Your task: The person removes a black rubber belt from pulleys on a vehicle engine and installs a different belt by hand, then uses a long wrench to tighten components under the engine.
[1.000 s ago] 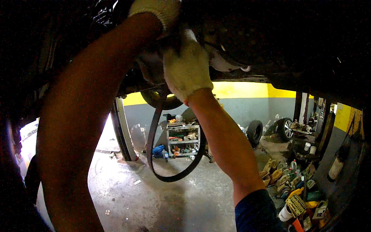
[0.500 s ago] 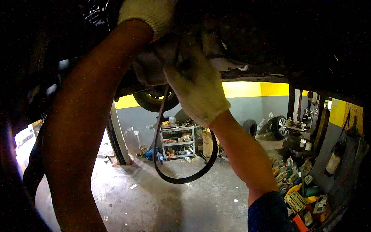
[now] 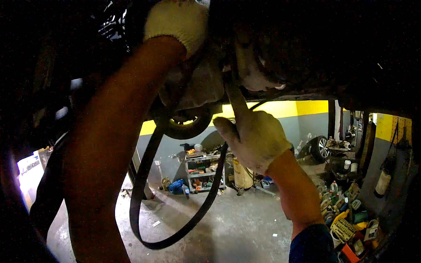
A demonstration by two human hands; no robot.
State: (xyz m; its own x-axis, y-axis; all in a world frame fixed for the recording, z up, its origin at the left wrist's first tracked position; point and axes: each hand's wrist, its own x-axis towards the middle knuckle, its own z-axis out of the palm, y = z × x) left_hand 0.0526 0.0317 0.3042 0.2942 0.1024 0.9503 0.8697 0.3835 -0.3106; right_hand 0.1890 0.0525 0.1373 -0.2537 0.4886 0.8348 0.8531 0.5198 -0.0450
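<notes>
Overhead is the dark underside of a raised car, with engine parts (image 3: pixel 197 87) showing faintly. A black ribbed drive belt (image 3: pixel 175 239) hangs from it in a long loop. My left hand (image 3: pixel 175 24), in a whitish knit glove, reaches up among the parts at the top; its fingers are lost in the dark. Gloved the same way, my right hand (image 3: pixel 261 138) is lower and to the right. Its index finger stretches up against the underside and its thumb stands apart. The belt's right strand passes behind this hand; I see no grip on it.
Beyond the car stand a grey tool cart (image 3: pixel 205 168) and a yellowish canister (image 3: pixel 242 174) by a grey and yellow wall. A wheel (image 3: pixel 319 148) leans at the right. Bottles and an open tool case (image 3: pixel 345 230) crowd the lower right floor.
The belt loop has swung left and hangs lower and wider. My right hand has moved right and down, its index finger now extended upward. My left hand has shifted slightly right and down.
</notes>
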